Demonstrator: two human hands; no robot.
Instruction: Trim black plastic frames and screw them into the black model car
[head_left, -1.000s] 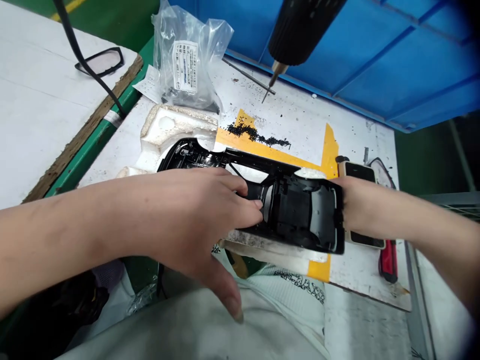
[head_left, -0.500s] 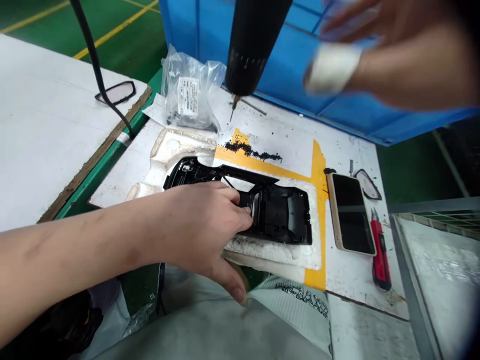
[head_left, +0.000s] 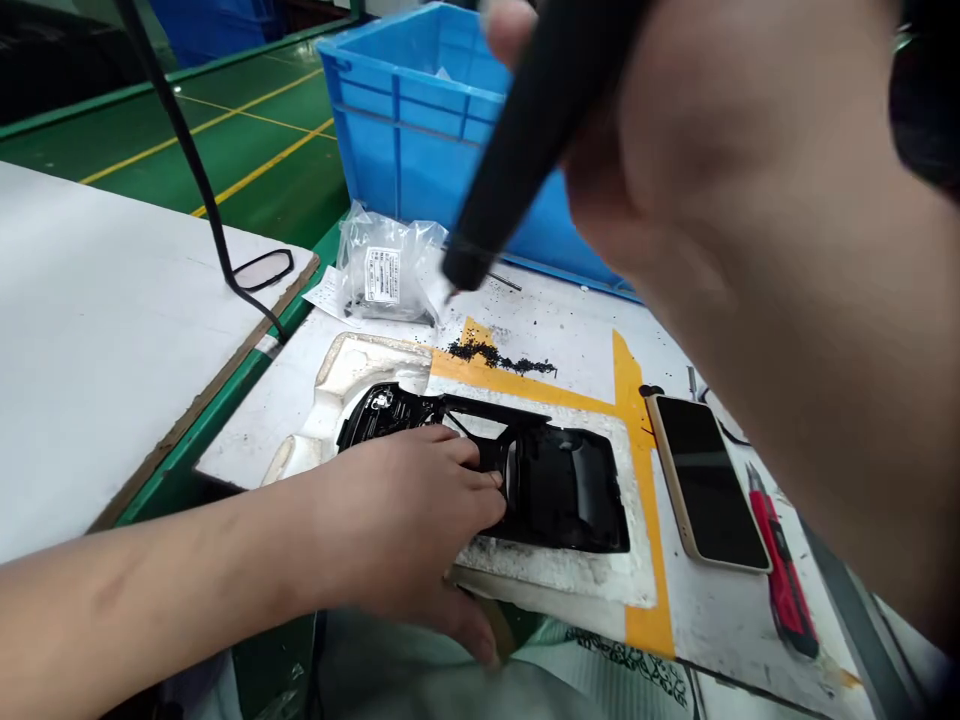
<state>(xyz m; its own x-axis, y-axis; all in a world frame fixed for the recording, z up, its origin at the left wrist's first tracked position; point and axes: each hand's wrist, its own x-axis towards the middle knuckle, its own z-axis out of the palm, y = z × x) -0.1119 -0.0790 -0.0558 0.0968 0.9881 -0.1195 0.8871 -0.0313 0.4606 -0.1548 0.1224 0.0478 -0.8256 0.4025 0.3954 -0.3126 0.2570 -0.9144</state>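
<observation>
My left hand (head_left: 427, 505) lies over a glossy black plastic model car body shell (head_left: 574, 490), its fingers curled over the shell's middle and pressing it down, with the thumb apart at the near side. The shell rests with its hollow inside facing up in a white foam cradle (head_left: 637, 580). At the upper right my right hand (head_left: 675, 150), blurred, is wrapped round a black electric screwdriver (head_left: 525, 150). The screwdriver's tip points down above the table, near a row of tiny black screws (head_left: 517, 365) on yellow tape.
Behind stands a blue crate (head_left: 420, 130). A clear bag with a label (head_left: 382, 275) lies at the back left, near a black cable (head_left: 202, 190). On the right are a phone (head_left: 709, 480) and a red utility knife (head_left: 784, 570). A white table (head_left: 112, 350) adjoins on the left.
My right hand, earlier apart from the hanging screwdriver, now grips it, and the screwdriver has tilted. The view has shifted upward. My left hand stays on the shell.
</observation>
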